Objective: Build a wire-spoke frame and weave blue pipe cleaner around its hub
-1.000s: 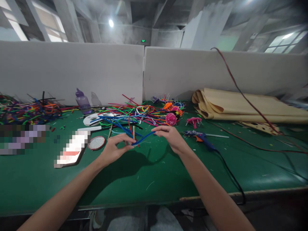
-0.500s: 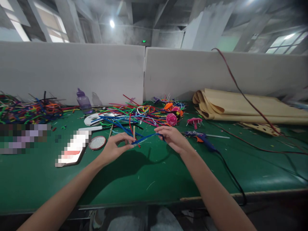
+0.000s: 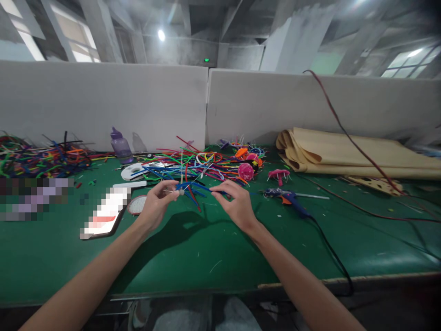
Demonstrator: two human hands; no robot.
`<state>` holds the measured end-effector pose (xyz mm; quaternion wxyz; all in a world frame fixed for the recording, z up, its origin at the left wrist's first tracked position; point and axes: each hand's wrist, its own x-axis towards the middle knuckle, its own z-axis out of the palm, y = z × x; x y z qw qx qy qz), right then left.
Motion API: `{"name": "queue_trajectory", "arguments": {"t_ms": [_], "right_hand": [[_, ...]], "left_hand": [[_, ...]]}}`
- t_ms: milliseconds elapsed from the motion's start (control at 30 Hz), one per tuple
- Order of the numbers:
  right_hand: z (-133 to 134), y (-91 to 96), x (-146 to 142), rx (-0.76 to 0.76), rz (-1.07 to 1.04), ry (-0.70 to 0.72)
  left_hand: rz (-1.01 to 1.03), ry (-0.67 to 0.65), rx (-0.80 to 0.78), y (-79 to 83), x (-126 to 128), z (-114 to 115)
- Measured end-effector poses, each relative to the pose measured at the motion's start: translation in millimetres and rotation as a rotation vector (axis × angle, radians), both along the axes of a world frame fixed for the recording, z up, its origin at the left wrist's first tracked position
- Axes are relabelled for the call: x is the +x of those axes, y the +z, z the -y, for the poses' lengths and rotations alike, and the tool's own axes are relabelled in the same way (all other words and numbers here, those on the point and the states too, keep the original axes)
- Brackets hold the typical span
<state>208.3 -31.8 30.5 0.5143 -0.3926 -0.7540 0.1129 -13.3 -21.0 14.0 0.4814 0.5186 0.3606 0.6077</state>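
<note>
A blue pipe cleaner (image 3: 193,187) stretches between my two hands above the green table (image 3: 220,248). My left hand (image 3: 156,204) pinches its left end together with a thin wooden stick (image 3: 181,172) that points upward. My right hand (image 3: 234,204) is closed on its right end, fingers curled. A heap of coloured pipe cleaners (image 3: 193,163) lies just behind both hands.
A blue glue gun (image 3: 287,198) with a black cord lies right of my right hand. A round lid (image 3: 137,204), a tape roll (image 3: 131,171), a purple bottle (image 3: 119,145), pink pompom figures (image 3: 245,171) and folded yellow sheets (image 3: 347,154) surround the work spot. White partition boards stand behind.
Both hands have risen and come closer together; the blue pipe cleaner between them now spans a shorter gap. The stick in my left hand tilted more upright.
</note>
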Motion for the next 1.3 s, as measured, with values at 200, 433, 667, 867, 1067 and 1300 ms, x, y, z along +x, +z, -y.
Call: {"name": "queue_trajectory", "arguments": {"t_ms": [200,433,667,867,1067,1300], "right_hand": [[1.4,-8.8,-5.5,-0.041,0.109,0.087],[1.2,-19.7,-11.5,-0.131,0.207,0.243],[6.8,-20.8,-19.1,-0.183,0.219,0.227],[9.2,-20.6,-30.7,-0.333,-0.079,0.198],[15.3,-16.6,-33.1,-0.203,-0.129,0.057],[18.6,-13.5,-33.0,-0.198,-0.029,0.107]], "left_hand": [[0.173,-0.012,-0.052,0.0,0.1,-3.4],[0.261,-0.046,-0.105,-2.8,0.3,-4.9],[0.18,-0.052,-0.099,-2.4,1.0,-2.9],[0.011,-0.03,-0.056,0.0,6.7,3.7],[-0.065,-0.003,-0.007,-1.4,12.9,8.5],[0.047,0.009,-0.02,-2.0,17.0,11.5]]}}
